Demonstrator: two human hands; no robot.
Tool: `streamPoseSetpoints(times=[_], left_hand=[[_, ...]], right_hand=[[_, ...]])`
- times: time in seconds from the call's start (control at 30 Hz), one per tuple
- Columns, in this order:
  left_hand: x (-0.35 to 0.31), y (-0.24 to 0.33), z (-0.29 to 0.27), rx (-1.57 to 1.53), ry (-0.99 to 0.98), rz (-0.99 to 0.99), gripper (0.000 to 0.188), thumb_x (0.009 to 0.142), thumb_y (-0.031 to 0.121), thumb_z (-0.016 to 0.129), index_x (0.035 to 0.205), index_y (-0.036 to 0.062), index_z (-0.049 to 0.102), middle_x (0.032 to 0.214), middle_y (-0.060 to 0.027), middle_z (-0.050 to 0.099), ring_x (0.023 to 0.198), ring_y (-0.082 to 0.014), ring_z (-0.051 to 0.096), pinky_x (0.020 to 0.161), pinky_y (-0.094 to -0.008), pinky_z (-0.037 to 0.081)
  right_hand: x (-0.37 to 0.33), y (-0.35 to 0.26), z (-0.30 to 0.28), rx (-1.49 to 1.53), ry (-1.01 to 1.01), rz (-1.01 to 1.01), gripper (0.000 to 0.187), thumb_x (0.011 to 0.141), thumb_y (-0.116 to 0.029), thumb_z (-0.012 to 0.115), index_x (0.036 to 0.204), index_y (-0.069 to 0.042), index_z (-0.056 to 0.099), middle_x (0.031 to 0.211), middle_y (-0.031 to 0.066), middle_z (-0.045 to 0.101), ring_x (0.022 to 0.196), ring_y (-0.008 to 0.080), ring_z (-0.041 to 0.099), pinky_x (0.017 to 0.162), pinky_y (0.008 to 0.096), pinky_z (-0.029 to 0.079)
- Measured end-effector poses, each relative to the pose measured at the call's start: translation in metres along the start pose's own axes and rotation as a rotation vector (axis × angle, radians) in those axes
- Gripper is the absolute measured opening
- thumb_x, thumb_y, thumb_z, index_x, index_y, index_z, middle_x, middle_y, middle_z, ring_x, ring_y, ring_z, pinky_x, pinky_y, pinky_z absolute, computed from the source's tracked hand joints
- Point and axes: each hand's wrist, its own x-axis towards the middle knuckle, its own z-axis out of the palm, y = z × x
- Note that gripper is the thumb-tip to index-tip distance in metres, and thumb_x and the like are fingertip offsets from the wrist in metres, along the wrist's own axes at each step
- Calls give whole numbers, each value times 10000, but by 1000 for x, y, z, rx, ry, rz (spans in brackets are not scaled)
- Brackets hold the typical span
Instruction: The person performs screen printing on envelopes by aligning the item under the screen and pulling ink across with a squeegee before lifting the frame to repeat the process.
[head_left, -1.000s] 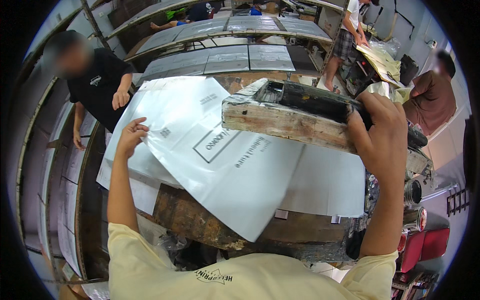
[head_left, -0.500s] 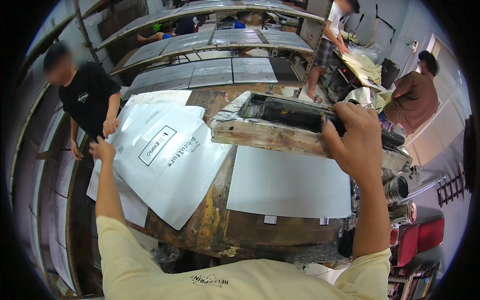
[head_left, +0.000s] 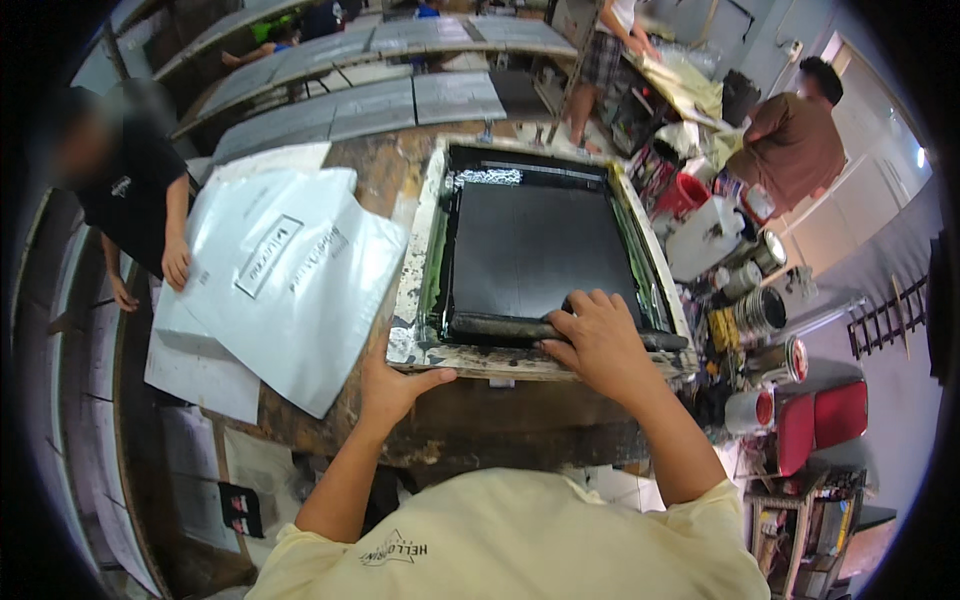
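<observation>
A screen-printing frame (head_left: 405,325) of paint-stained wood lies flat on the worktable (head_left: 400,440), with dark mesh (head_left: 540,240) inside. My right hand (head_left: 603,345) is closed on a long squeegee (head_left: 500,328) resting across the frame's near end. My left hand (head_left: 388,392) touches the frame's near left corner, thumb stretched along the front edge; its other fingertips are partly hidden. Left of the frame, white plastic bags (head_left: 300,330) with black print overlap in a loose pile. A co-worker's hand (head_left: 176,262) touches the pile's left edge.
The co-worker in a black shirt (head_left: 135,190) stands at the left. Racks (head_left: 400,70) holding flat sheets fill the back. Several paint cans (head_left: 760,310) and a red tub (head_left: 683,192) crowd the right edge. Two other people are at the back right, near red chairs (head_left: 838,415).
The frame has come down from its raised tilt to lie flat, covering the white sheet. My left hand left the bags for the frame's corner; my right hand moved to the squeegee.
</observation>
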Motion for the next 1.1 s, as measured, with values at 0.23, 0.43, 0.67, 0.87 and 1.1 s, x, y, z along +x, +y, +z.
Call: streamPoseSetpoints(times=[0.23, 0.43, 0.67, 0.87, 1.1], left_hand=[[-5, -94, 2, 556, 131, 314, 1146, 484, 474, 1082, 1444, 0, 672, 1033, -88, 485, 1004, -293, 522, 918, -423, 478], [-5, -93, -2, 630, 59, 203, 1202, 462, 487, 1075, 1484, 12, 657, 1039, -95, 502, 999, -309, 522, 903, -444, 448], [-6, -82, -2, 621, 32, 108, 1085, 418, 375, 1092, 1339, -40, 695, 1104, -95, 553, 1050, -289, 552, 938, -406, 481], [-8, -84, -6, 619, 26, 145, 1159, 386, 445, 1102, 1352, -46, 692, 1105, -80, 548, 1044, -258, 544, 934, -394, 495], [-12, -96, 0, 482, 139, 246, 1406, 428, 614, 1043, 1594, 3, 548, 1127, -116, 652, 1012, -306, 597, 968, -435, 462]], right_hand=[[-34, 0, 73, 241, -87, 53, 378, 903, -361, 825, 1159, -89, 769, 1037, 95, 723, 967, 315, 685, 815, 453, 590], [-25, -7, 107, 150, 30, -23, 576, 770, -250, 898, 1290, -71, 725, 1168, 93, 713, 1043, 327, 666, 858, 452, 580], [95, 76, 140, 58, 94, -1, 514, 796, -235, 886, 1266, -117, 716, 1086, 64, 687, 993, 320, 664, 807, 455, 587], [217, 162, 169, -24, 232, -59, 321, 938, -390, 788, 1118, -133, 723, 1038, 71, 703, 1019, 320, 702, 803, 480, 591], [287, 205, 112, 120, -100, -59, 439, 1014, -531, 688, 1114, -105, 726, 1012, 174, 758, 990, 413, 724, 844, 537, 550]])
